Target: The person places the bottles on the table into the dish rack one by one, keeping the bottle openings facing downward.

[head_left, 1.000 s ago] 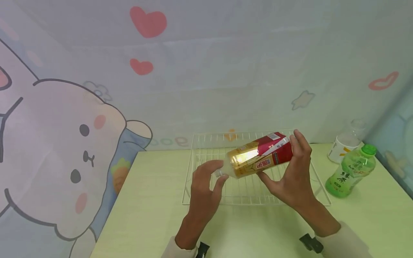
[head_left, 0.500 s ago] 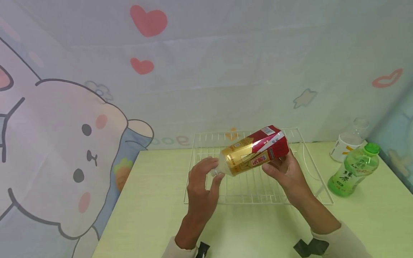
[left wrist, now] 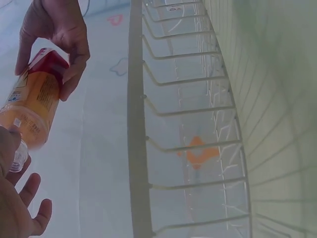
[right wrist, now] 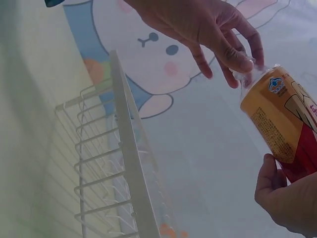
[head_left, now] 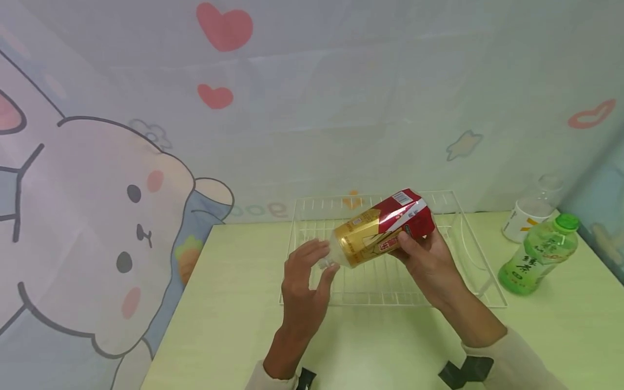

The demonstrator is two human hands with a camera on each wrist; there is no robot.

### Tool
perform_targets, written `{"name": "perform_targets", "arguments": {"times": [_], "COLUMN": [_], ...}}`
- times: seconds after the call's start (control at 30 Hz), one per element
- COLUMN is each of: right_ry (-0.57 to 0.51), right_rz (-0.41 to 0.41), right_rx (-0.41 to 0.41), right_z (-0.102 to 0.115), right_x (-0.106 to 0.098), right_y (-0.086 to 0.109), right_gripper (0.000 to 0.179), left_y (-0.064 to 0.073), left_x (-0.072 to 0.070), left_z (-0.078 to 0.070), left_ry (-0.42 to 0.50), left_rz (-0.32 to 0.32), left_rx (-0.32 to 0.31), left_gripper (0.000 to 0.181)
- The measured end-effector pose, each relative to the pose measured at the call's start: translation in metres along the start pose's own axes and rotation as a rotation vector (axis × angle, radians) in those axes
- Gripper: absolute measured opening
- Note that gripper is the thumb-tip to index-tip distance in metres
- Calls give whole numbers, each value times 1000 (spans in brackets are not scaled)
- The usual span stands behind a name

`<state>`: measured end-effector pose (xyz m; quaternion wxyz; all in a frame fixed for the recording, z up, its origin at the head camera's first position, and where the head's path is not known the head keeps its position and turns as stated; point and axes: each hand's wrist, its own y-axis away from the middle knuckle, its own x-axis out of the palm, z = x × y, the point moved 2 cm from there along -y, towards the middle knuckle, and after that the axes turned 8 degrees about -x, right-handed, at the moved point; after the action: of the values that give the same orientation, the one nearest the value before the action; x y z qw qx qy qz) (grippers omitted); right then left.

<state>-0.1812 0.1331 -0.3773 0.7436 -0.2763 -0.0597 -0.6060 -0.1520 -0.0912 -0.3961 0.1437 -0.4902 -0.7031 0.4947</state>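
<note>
At the near edge of the head view, two pale beige sleeves [head_left: 509, 360] reach in, black straps [head_left: 472, 371] near the cuffs. The left hand [head_left: 306, 292] has its grip clamped on the bottle's narrow end, thumb and fingers pinching about the transparent cap and neck. The right hand [head_left: 433, 268] clasps the opposite end, its thumb laid along the near side and its fingers partly hidden behind. Between these grips, the transparent plastic bottle with a shiny gold-and-red label [head_left: 375, 230] lies aslant in the air, neck toward 8 o'clock, base toward 2 o'clock. From the left grip it extends toward 2 o'clock; from the right grip, toward 10.

Beneath it, and apart from it, a white wire rack [head_left: 390, 306] stands on the pale yellow-green surface [head_left: 229, 292]. Toward 3 to 4 o'clock from the held bottle stands a green plastic bottle with a green cap [head_left: 538, 254]; just beyond, toward 11 o'clock from that one, a colourless bottle with a white label [head_left: 528, 216]. Farthest back hangs a pale cloth [head_left: 361, 108] printed with a sideways rabbit [head_left: 97, 216] toward 9 o'clock.
</note>
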Motion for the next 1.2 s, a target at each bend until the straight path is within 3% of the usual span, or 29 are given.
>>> {"name": "perform_targets", "arguments": {"times": [0.17,0.3,0.6,0.83,0.93,1.2], "right_ry": [-18,2,113,236,306,440], "right_rz": [44,49,-8,-29,-16,0], "right_rx": [10,-11,45,108,137,193], "right_z": [-1,3,6,1,-4,-18], "right_x": [5,5,6,8,11,28], "right_y": [-4,-11,-29,-41,-45,-67], "right_gripper": [50,52,52,67,74,85], "left_y": [7,18,54,78,85,83], "left_x": [-8,-18,-46,-42,-41,-49], "left_z": [7,19,59,72,73,70], "left_ry": [-31,-119,-418,-539,-570,-624], "left_rz": [22,84,223,394,438,403], "left_rx": [-39,-97,-363,-498,-521,-484], "left_gripper": [44,60,79,85,85,83]}}
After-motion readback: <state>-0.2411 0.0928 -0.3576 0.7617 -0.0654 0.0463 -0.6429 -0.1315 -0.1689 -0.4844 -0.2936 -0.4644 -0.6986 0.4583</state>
